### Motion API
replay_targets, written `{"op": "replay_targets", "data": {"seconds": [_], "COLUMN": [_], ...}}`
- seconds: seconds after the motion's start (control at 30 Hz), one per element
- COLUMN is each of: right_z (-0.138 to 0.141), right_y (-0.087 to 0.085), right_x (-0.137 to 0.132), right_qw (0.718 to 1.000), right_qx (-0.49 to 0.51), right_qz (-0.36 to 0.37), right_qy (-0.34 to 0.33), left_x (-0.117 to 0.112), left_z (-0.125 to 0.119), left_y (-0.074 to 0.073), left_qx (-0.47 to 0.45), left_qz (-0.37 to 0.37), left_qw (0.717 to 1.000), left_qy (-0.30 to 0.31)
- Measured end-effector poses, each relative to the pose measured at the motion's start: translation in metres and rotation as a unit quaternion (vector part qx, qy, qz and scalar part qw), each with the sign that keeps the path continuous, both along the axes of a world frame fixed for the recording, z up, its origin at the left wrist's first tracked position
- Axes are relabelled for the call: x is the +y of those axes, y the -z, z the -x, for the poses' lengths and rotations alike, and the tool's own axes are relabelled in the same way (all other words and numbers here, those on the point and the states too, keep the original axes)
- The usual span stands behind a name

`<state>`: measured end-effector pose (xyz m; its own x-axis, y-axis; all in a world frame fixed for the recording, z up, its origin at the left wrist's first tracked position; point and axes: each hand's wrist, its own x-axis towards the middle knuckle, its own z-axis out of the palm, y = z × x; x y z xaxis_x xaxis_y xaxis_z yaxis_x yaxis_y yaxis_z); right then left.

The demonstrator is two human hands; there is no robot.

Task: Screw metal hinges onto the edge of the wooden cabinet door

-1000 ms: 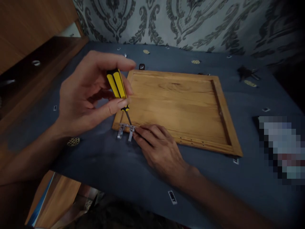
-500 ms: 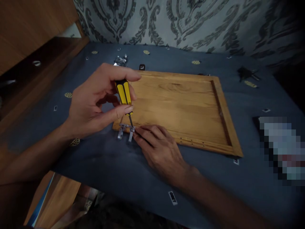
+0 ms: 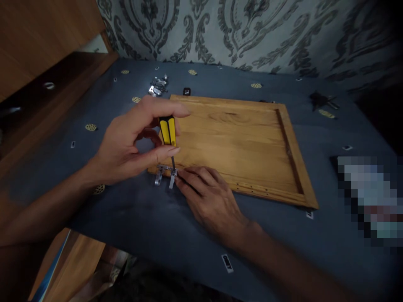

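My left hand (image 3: 126, 136) grips a yellow-and-black screwdriver (image 3: 168, 131) by its handle, thumb in front and index finger over the top. The shaft points down, its tip at a small silver metal hinge (image 3: 172, 178) on the front left edge of a framed wooden panel (image 3: 226, 138). Two metal arms of the hinge stick out over the panel's edge. My right hand (image 3: 214, 201) lies along that edge, its bent fingertips closed against the hinge's right side. Its thumb is hidden.
A small heap of metal parts (image 3: 158, 86) lies behind the panel on the blue patterned cloth (image 3: 176, 235). At the far right is a dark tool-like object (image 3: 321, 100). A blurred-out object (image 3: 368, 197) lies nearer on the right. Wooden furniture (image 3: 47, 46) stands at the left.
My left hand has shifted slightly right and down, and the screwdriver now stands more upright at the hinge. My right hand has stayed in place. The view has tilted a little.
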<state>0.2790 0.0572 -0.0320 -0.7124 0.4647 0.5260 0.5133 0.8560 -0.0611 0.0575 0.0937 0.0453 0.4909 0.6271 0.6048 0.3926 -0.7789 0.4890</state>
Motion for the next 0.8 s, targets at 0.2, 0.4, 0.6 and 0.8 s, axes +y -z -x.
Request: {"op": "replay_targets", "data": {"seconds": [0.2, 0.4, 0.6, 0.8], "right_z": [0.0, 0.0, -0.002, -0.001], "right_y": [-0.001, 0.001, 0.0, 0.0], "right_x": [-0.001, 0.0, 0.0, 0.0], "right_qw": [1.0, 1.0, 1.0, 1.0], "right_qx": [0.0, -0.003, 0.003, 0.002], "right_qz": [0.005, 0.008, 0.017, 0.009], "right_qy": [0.0, -0.006, -0.012, -0.007], "left_x": [0.003, 0.0, -0.004, -0.005], "left_z": [0.002, 0.005, 0.004, 0.007], "left_y": [0.001, 0.0, -0.006, -0.011], "left_qx": [0.012, 0.023, 0.036, -0.041], "left_qz": [-0.066, -0.014, -0.012, -0.033], "left_qw": [0.998, 0.999, 0.999, 0.998], "left_qy": [-0.024, -0.024, -0.026, -0.032]}}
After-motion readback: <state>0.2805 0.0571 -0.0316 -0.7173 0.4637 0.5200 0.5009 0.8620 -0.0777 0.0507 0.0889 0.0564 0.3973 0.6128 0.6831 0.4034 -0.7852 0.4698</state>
